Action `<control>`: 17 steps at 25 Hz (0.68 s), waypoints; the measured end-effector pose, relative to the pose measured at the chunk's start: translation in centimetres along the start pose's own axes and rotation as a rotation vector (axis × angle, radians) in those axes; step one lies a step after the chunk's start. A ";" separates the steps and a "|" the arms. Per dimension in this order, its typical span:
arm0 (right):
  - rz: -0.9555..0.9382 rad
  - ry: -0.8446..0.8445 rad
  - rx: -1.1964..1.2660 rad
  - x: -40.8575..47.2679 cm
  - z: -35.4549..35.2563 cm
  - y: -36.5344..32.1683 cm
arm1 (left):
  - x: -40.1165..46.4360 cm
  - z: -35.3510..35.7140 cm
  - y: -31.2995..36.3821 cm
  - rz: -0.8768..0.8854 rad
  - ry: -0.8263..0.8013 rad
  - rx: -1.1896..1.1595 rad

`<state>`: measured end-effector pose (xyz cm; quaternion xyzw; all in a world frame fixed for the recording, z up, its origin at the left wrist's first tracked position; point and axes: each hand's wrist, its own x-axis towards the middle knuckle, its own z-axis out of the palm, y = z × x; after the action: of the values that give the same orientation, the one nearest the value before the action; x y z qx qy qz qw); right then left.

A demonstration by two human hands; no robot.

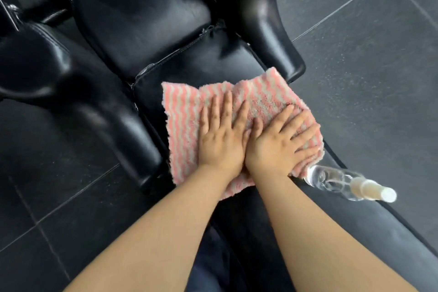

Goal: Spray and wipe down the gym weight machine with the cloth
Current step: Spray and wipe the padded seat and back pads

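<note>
Pink-striped cloth [237, 125] spread on black seat pad [237, 59], both hands flat, fingers straight, pressing it; unwiped pad lies far-left; spray bottle [343, 180] touches cloth's near-right corner, beside right hand [279, 147], left hand [220, 140] alongside.

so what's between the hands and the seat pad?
Head view: only the striped cloth. Both the left hand and the right hand press flat on it, and it lies on the seat pad.

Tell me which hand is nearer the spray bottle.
Right. The right hand presses the cloth just beside the spray bottle; the left hand lies flat on the cloth on the side away from the bottle.
</note>
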<state>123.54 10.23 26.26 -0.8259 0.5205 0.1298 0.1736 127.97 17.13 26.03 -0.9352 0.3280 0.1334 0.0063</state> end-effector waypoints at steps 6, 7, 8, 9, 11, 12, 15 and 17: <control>0.274 -0.066 0.066 5.9 -2.9 -3.0 | 7.3 -2.3 -1.2 0.280 0.009 0.021; 0.284 -0.108 0.107 7.1 -3.7 -3.1 | 7.4 -2.2 -1.1 0.279 0.016 0.003; 0.286 -0.158 0.155 8.4 -4.5 -3.2 | 7.4 -2.3 -1.0 0.280 0.035 -0.010; 0.276 -0.207 0.180 9.3 -5.1 -3.4 | 7.4 -2.3 -1.1 0.279 0.053 -0.018; 0.248 -0.272 0.174 10.4 -5.5 -3.9 | 7.3 -2.2 -1.3 0.258 0.062 -0.018; 0.234 -0.287 0.161 10.5 -5.5 -4.0 | 7.2 -2.0 -1.4 0.242 0.054 -0.020; 0.161 -0.250 0.096 9.9 -5.2 -3.9 | 6.5 -1.7 -0.9 0.145 0.042 -0.034; 0.087 -0.139 0.063 8.6 -4.6 -3.7 | 4.9 -1.2 -0.8 0.046 0.025 -0.046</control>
<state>130.70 2.73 27.53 -0.7855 0.5465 0.1778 0.2295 132.38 14.65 25.86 -0.9288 0.3465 0.1293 -0.0227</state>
